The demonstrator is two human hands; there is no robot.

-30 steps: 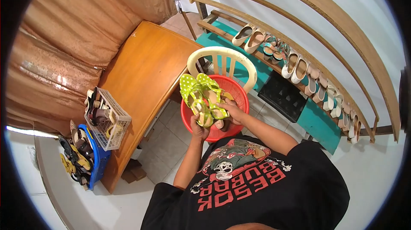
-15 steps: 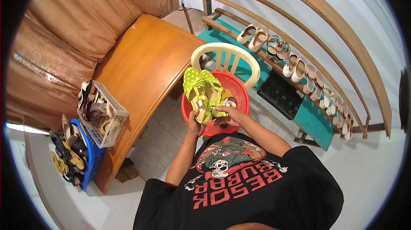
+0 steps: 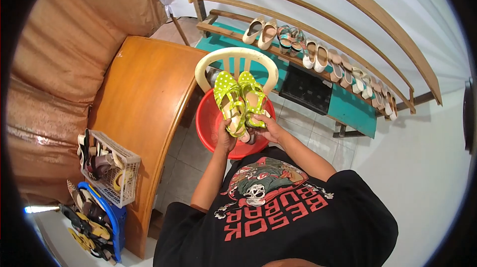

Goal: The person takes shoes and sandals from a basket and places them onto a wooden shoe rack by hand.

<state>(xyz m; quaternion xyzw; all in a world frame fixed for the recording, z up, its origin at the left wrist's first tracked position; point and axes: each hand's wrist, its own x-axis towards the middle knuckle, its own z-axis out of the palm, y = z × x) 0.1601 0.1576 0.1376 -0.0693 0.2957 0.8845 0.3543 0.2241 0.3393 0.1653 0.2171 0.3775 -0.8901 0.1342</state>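
A pair of lime-green sandals [image 3: 229, 99] with white polka dots is held side by side in front of me, toes pointing away. My left hand [image 3: 226, 137] grips the heel end of the left sandal. The heel end of the right one is in my right hand [image 3: 268, 129]. Below the pair, a red plastic basket [image 3: 206, 130] sits on a cream plastic chair [image 3: 201, 70]. The sandals and my hands cover much of the basket's inside.
A wooden table [image 3: 144, 93] stands to the left. A white crate [image 3: 130, 177] and a blue basket [image 3: 119, 217], both full of shoes, are at its near end. Several pairs of shoes, including white flats [image 3: 315, 55], line a wooden rack [image 3: 298, 61] at the right.
My view has turned to the right, so the rack and table appear shifted left. Both hands have kept hold of the sandals, which now stand slightly farther right over the basket and chair.
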